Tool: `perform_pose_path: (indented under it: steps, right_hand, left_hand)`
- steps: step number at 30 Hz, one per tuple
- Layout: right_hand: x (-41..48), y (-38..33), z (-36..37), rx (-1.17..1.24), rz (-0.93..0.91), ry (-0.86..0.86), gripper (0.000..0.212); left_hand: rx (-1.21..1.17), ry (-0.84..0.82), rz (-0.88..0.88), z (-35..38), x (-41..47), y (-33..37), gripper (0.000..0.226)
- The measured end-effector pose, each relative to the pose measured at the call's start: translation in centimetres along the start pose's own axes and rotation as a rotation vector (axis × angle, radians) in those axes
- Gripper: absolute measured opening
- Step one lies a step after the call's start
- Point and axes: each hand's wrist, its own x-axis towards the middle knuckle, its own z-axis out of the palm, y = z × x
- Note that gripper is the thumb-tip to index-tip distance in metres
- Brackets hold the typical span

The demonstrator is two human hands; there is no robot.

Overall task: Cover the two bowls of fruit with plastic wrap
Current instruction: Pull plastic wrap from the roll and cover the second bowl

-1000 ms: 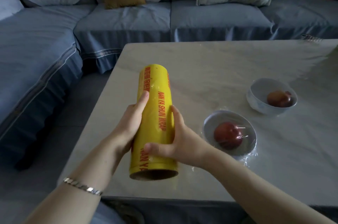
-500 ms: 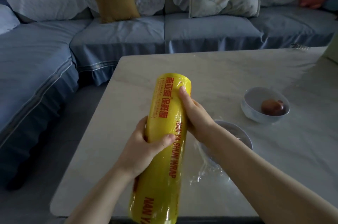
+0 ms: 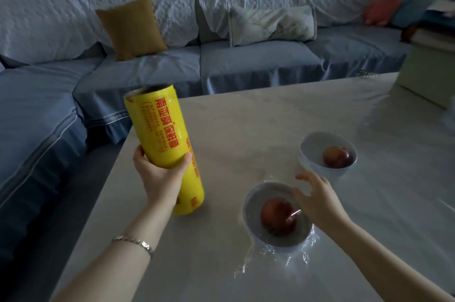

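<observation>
One fruit (image 3: 336,156) in far bowl (image 3: 309,166), one in wrapped near bowl (image 3: 253,203)

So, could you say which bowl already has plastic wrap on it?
The nearer bowl by the right hand: film crinkles round it; the farther bowl is bare.

Dim, bluish, even light fills the room. A pale sheen lies on the far right of the bench (image 3: 246,116), and small white glints spark on the crumpled wrap (image 3: 304,250) by the near bowl (image 3: 248,205). Shadows are soft and faint. The far right end of the sofa (image 3: 258,62) and the top of the roll (image 3: 160,134) are blurred; straight edges bow near the frame's borders.
</observation>
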Motion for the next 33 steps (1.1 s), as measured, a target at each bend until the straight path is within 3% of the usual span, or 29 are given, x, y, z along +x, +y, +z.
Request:
perform_pose_path:
  steps: [6, 10, 17, 19, 21, 24, 27, 30, 33]
  right_hand:
    - [0.3, 2.3, 0.6, 0.047, 0.147, -0.104, 0.036]
    - [0.5, 3.0, 0.8, 0.092, 0.157, -0.122, 0.023]
    - [0.0, 2.1, -0.1, 0.362, 0.259, -0.214, 0.017]
    - [-0.3, 1.8, 0.0, 0.39, 0.257, -0.182, 0.016]
    - [-0.6, 2.0, 0.3, 0.354, 0.268, -0.144, 0.017]
    - [-1.7, 2.2, 1.0, 0.313, 0.304, -0.168, 0.022]
    - [-3.1, 2.4, 1.4, 0.357, 0.382, -0.248, 0.025]
    - [-4.3, 2.9, 0.9, 0.39, 0.485, -0.387, 0.044]
    - [-4.7, 2.9, 0.1, 0.323, 0.539, -0.503, 0.059]
  left_hand:
    - [0.002, -0.004, 0.028, 1.9, 0.6, -2.1, 0.102]
    - [0.017, 0.0, 0.027, 1.4, 0.4, -3.9, 0.105]
    - [0.076, -0.102, 0.021, -0.1, 0.1, -4.1, 0.108]
    - [0.184, -0.092, -0.022, -0.4, -0.7, -4.0, 0.11]
    - [0.295, -0.069, -0.174, -0.6, -3.0, -3.9, 0.099]
    - [0.165, -0.332, -0.405, -0.6, -6.8, -4.3, 0.069]
    - [0.106, -0.663, -0.514, 0.0, -8.5, -4.3, 0.016]
    - [0.179, -0.738, -0.444, 1.4, -7.8, -4.2, 0.032]
    - [0.271, -0.779, -0.516, 2.1, -7.0, -4.1, 0.032]
